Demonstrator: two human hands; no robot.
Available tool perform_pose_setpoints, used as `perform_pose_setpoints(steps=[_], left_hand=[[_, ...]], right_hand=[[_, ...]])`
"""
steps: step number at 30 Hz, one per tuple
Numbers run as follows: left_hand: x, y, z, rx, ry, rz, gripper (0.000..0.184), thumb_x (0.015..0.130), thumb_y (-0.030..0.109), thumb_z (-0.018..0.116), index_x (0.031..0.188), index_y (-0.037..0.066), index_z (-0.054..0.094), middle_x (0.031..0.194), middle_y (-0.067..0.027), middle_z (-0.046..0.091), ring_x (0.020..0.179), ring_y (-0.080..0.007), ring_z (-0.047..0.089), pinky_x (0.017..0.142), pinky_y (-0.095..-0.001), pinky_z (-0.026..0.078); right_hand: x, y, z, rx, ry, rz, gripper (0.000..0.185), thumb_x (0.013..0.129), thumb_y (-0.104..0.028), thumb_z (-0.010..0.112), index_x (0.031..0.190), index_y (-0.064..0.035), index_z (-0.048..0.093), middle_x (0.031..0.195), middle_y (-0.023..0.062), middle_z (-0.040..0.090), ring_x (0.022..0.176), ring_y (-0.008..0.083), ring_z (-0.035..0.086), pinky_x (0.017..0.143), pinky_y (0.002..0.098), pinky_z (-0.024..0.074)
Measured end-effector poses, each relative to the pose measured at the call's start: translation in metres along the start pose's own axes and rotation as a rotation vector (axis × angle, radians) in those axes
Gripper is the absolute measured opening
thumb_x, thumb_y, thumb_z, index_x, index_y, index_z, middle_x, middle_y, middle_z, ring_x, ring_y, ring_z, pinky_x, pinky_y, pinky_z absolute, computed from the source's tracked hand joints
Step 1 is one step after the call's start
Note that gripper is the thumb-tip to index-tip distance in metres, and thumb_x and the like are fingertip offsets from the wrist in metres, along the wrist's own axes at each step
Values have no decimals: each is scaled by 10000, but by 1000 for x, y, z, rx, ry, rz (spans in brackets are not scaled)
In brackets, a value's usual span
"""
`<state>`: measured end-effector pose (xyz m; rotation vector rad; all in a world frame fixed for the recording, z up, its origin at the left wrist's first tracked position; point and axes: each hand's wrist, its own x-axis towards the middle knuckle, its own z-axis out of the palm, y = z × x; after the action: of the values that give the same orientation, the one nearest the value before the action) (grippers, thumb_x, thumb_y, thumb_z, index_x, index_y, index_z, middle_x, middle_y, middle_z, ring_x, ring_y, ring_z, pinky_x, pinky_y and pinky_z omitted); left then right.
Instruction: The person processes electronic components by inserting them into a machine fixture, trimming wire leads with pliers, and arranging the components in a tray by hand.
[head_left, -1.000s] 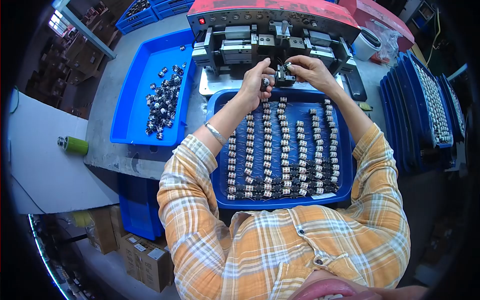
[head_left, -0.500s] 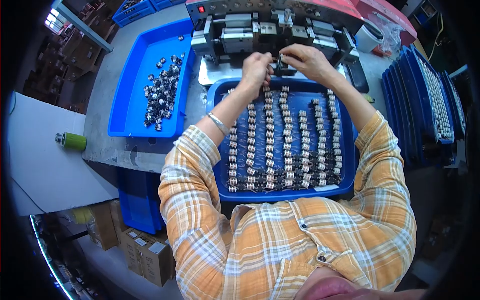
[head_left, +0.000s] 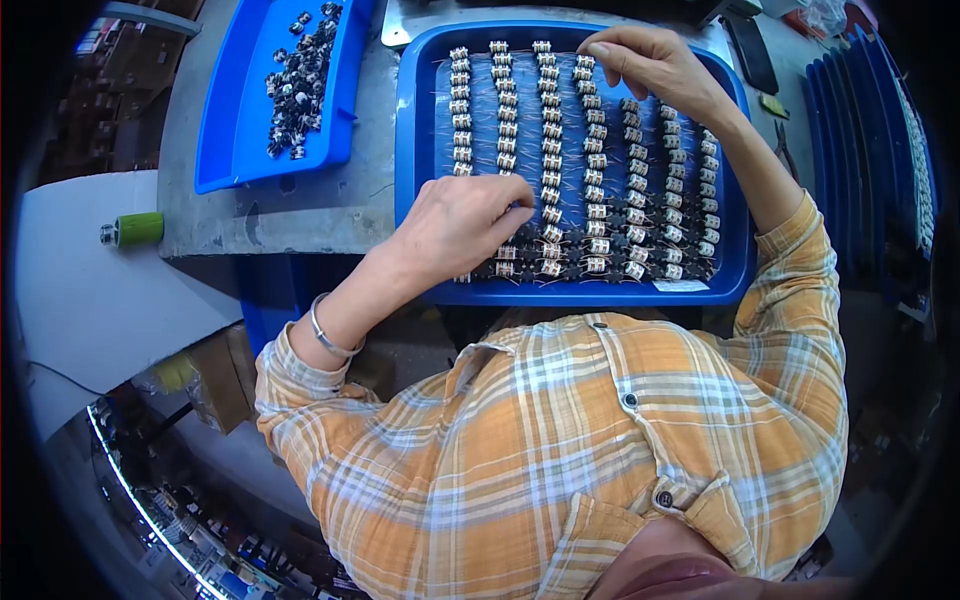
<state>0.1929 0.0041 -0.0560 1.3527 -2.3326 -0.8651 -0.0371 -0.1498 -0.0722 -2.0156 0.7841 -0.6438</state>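
Note:
A blue tray (head_left: 407, 130) lies in front of me. It holds several lengthwise rows of small silvery cylindrical parts (head_left: 552, 146) with dark ends and thin wire leads. My left hand (head_left: 462, 225) is over the left half of the tray, fingers curled with thumb and forefinger together; whatever may be between them is hidden. Above the far edge of the rows hovers my right hand (head_left: 660, 68). Its fingers are bent loosely and apart, with the tips close to the top part of a middle row, and nothing shows between them.
A blue bin (head_left: 228, 120) with a heap of similar dark-ended parts stands left of the tray. Stacked blue trays (head_left: 850, 130) stand at the right. Pliers (head_left: 783, 145) lie on the bench beside the tray. A green cylinder (head_left: 138, 229) rests on a white board (head_left: 90, 290).
Both hands have left the machine at the back. My left hand came down toward me over the tray; my right moved right, over the rows. The view has tilted downward.

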Motion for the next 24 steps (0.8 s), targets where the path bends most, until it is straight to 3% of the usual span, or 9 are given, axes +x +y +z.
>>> perform_pose_setpoints(steps=[3, 11, 15, 18, 19, 20, 22, 24], left_hand=[[-5, 2, 4, 161, 2, 89, 77, 789, 124, 573, 825, 56, 583, 745, -83, 597, 663, -259, 592, 570, -345, 471], [-2, -1, 16, 168, 47, 102, 68, 780, 113, 573, 801, 48, 567, 737, -88, 585, 674, -261, 591, 563, -343, 469], [0, -3, 13, 12, 138, 37, 102, 781, 130, 584, 810, 32, 579, 730, -108, 595, 657, -272, 587, 560, -330, 461], [6, -8, 0, -227, 183, -117, 138, 791, 127, 598, 858, 6, 602, 671, -69, 583, 565, -114, 541, 521, -240, 424], [10, -9, -4, -334, 174, -186, 138, 802, 121, 597, 867, 1, 611, 676, -14, 572, 605, -44, 493, 533, -207, 402], [14, -12, -8, -384, 218, -192, 144, 807, 123, 595, 875, -3, 612, 693, -1, 572, 623, -40, 490, 543, -200, 398], [29, -22, -10, -527, 329, -196, 158, 824, 132, 586, 896, -8, 609, 730, 16, 565, 661, -22, 470, 568, -163, 372], [49, -28, -16, -703, 415, -241, 161, 833, 151, 581, 886, 1, 603, 640, 38, 518, 544, 1, 419, 468, -143, 316]], right_hand=[[0, 1, 7, 9, -37, -7, 336, 865, -353, 518, 999, -62, 617, 634, 32, 564, 428, 51, 456, 357, 158, 351], [-4, -4, 4, 59, -29, 55, 312, 879, -318, 507, 994, -48, 614, 640, 12, 557, 450, 46, 462, 380, 158, 359], [-28, -50, -5, 419, -274, 78, 286, 852, -246, 507, 789, 7, 624, 578, 20, 539, 482, 57, 484, 445, 181, 385], [-33, -62, -3, 533, -460, -112, 283, 834, -225, 510, 759, 21, 630, 570, 39, 558, 459, 63, 501, 442, 180, 404], [-31, -64, -1, 526, -484, -154, 284, 832, -223, 513, 754, 23, 631, 563, 42, 561, 460, 64, 507, 437, 179, 405], [-32, -64, 2, 508, -469, -141, 285, 831, -220, 515, 748, 25, 633, 555, 46, 563, 460, 65, 514, 432, 177, 407], [-32, -63, 11, 436, -356, 76, 281, 857, -219, 510, 750, 13, 628, 561, 19, 545, 456, 53, 486, 447, 176, 398], [-26, -46, 24, 476, -48, 164, 271, 878, -254, 507, 821, -7, 600, 633, 23, 559, 544, 51, 517, 476, 170, 406]])
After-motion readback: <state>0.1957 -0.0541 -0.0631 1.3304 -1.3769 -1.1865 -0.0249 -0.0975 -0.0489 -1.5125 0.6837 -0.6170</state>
